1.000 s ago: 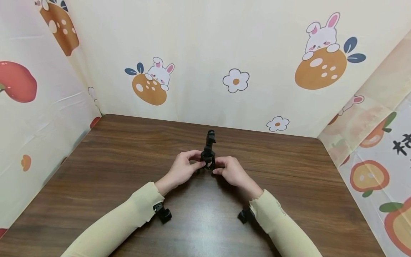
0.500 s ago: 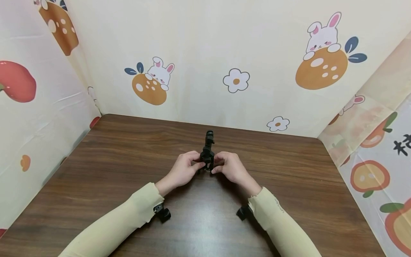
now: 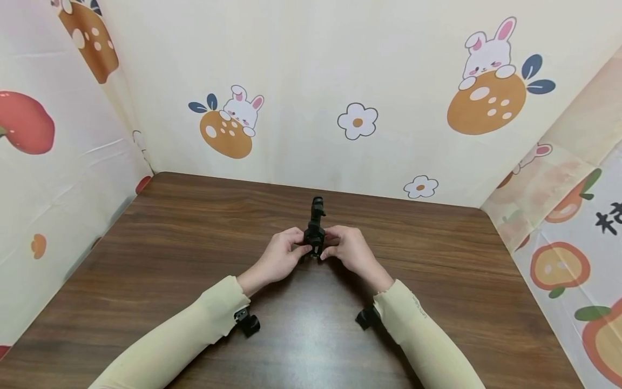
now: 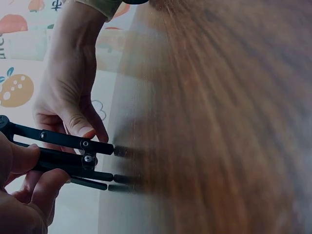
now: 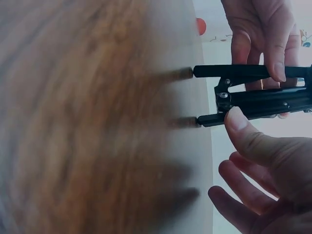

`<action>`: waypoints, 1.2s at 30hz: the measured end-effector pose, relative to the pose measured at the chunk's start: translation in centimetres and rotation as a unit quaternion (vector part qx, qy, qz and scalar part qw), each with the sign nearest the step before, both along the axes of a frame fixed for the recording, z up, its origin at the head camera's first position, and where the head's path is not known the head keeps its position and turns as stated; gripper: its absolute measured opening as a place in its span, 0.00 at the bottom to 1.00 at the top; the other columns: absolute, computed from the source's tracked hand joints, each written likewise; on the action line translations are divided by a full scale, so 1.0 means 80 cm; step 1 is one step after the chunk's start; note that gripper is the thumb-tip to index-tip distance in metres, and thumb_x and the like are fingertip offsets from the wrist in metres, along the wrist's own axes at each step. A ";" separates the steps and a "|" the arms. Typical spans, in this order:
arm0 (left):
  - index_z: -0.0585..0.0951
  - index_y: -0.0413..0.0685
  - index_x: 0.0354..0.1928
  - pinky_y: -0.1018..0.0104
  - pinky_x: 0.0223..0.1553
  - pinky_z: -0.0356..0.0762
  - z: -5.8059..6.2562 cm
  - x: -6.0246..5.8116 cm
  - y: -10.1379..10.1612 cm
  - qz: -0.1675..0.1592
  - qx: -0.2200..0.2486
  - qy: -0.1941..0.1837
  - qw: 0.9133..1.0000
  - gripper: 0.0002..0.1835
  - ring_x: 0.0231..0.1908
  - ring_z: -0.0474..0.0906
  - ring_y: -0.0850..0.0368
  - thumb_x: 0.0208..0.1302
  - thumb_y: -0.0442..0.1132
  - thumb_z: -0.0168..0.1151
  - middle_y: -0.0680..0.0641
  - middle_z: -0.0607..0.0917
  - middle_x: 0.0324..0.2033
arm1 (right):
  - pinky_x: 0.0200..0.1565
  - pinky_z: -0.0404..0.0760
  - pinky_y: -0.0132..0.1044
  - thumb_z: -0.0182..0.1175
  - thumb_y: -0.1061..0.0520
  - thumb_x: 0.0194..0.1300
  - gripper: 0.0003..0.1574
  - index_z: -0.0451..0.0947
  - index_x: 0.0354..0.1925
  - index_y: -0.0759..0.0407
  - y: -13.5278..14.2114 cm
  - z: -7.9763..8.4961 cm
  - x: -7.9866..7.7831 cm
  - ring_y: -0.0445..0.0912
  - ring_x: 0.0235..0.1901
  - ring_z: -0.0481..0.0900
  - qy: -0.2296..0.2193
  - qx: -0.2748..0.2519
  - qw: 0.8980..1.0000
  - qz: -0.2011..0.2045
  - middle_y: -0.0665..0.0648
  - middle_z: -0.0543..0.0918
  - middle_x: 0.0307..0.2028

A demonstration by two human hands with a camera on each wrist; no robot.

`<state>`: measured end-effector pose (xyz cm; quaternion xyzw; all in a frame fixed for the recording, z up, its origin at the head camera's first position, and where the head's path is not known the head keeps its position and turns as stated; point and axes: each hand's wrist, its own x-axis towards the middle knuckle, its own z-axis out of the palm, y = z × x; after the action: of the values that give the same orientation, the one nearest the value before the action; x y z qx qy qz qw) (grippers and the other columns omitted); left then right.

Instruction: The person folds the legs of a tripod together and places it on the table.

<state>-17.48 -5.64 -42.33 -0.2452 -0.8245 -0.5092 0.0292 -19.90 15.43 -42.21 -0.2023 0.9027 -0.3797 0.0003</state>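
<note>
A small black tripod (image 3: 315, 232) stands upright on the wooden table, its upper part rising toward the back wall. From the left, my left hand (image 3: 278, 256) pinches one leg between thumb and fingers. My right hand (image 3: 353, 251) holds the leg on the other side. Close up in the left wrist view, the tripod's legs (image 4: 63, 140) lie near the centre column, their feet at the table surface. In the right wrist view, my right thumb (image 5: 238, 119) presses the lower leg near its foot, and my left thumb (image 5: 279, 71) lies on the upper leg.
The brown wooden table (image 3: 204, 227) spreads out around the hands. Behind it hangs a cream curtain (image 3: 301, 81) printed with rabbits and flowers, close beyond the tripod. Printed sheets also flank both sides. A small black camera (image 3: 249, 322) sits at the left wrist, another (image 3: 366, 317) at the right.
My right hand has moved slightly up and inward, and the tripod's right leg has come closer to the centre column. My left hand has stayed nearly still on its leg.
</note>
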 end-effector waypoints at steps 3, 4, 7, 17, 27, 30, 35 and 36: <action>0.89 0.45 0.41 0.60 0.41 0.76 0.002 0.000 0.001 0.001 0.000 0.004 1.000 0.08 0.39 0.79 0.59 0.65 0.28 0.65 0.53 0.83 0.36 | 0.49 0.80 0.43 0.80 0.58 0.42 0.30 0.86 0.49 0.55 0.001 0.000 -0.004 0.44 0.43 0.86 0.002 0.007 1.000 0.005 0.51 0.88 0.42; 0.89 0.45 0.41 0.59 0.42 0.76 0.003 0.000 0.002 0.001 0.000 0.004 1.000 0.08 0.39 0.79 0.59 0.65 0.28 0.65 0.53 0.83 0.36 | 0.51 0.80 0.43 0.80 0.58 0.42 0.31 0.86 0.49 0.55 0.001 0.000 -0.005 0.45 0.44 0.85 -0.001 0.008 1.000 0.005 0.52 0.88 0.42; 0.89 0.46 0.41 0.57 0.44 0.78 0.004 -0.001 0.001 -0.001 -0.001 -0.002 1.000 0.08 0.41 0.80 0.59 0.64 0.28 0.66 0.54 0.84 0.37 | 0.54 0.78 0.45 0.81 0.57 0.43 0.35 0.85 0.53 0.54 0.004 -0.001 -0.007 0.46 0.47 0.84 -0.021 0.011 1.000 0.002 0.53 0.88 0.43; 0.88 0.47 0.46 0.57 0.47 0.78 0.007 -0.012 -0.005 -0.033 0.020 -0.052 0.998 0.10 0.47 0.82 0.59 0.63 0.31 0.68 0.53 0.88 0.41 | 0.51 0.80 0.43 0.77 0.61 0.50 0.31 0.82 0.54 0.51 0.013 -0.003 -0.007 0.45 0.49 0.84 -0.098 -0.050 0.991 0.079 0.50 0.86 0.47; 0.87 0.45 0.47 0.55 0.50 0.79 0.001 -0.013 -0.006 -0.016 0.042 -0.083 0.996 0.11 0.47 0.84 0.54 0.63 0.31 0.68 0.49 0.88 0.42 | 0.45 0.81 0.41 0.80 0.57 0.48 0.34 0.79 0.54 0.49 0.004 -0.004 0.000 0.40 0.40 0.85 -0.075 -0.019 0.994 0.072 0.47 0.88 0.39; 0.85 0.43 0.51 0.54 0.51 0.79 -0.002 -0.012 -0.007 -0.012 0.055 -0.090 0.994 0.14 0.48 0.84 0.51 0.63 0.31 0.68 0.46 0.88 0.45 | 0.41 0.81 0.41 0.79 0.54 0.51 0.33 0.79 0.55 0.47 0.000 -0.005 0.004 0.38 0.36 0.84 -0.070 -0.003 0.995 0.066 0.44 0.87 0.35; 0.84 0.39 0.53 0.53 0.52 0.78 -0.001 -0.010 -0.009 -0.008 0.072 -0.096 0.993 0.17 0.50 0.83 0.46 0.62 0.30 0.69 0.41 0.87 0.47 | 0.33 0.77 0.39 0.75 0.51 0.57 0.18 0.82 0.45 0.49 -0.005 -0.003 0.011 0.38 0.28 0.79 -0.060 0.034 0.996 0.051 0.42 0.85 0.28; 0.83 0.38 0.53 0.53 0.52 0.78 -0.001 -0.009 -0.009 -0.009 0.076 -0.099 0.992 0.17 0.49 0.83 0.46 0.62 0.29 0.69 0.40 0.86 0.48 | 0.31 0.76 0.38 0.74 0.51 0.58 0.15 0.83 0.43 0.49 -0.006 -0.002 0.013 0.38 0.26 0.78 -0.061 0.040 0.996 0.046 0.43 0.84 0.27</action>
<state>-18.23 -6.34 -42.38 -0.1981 -0.7800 -0.5923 -0.0381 -18.87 14.95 -42.38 -0.2204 0.9053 -0.3541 0.0807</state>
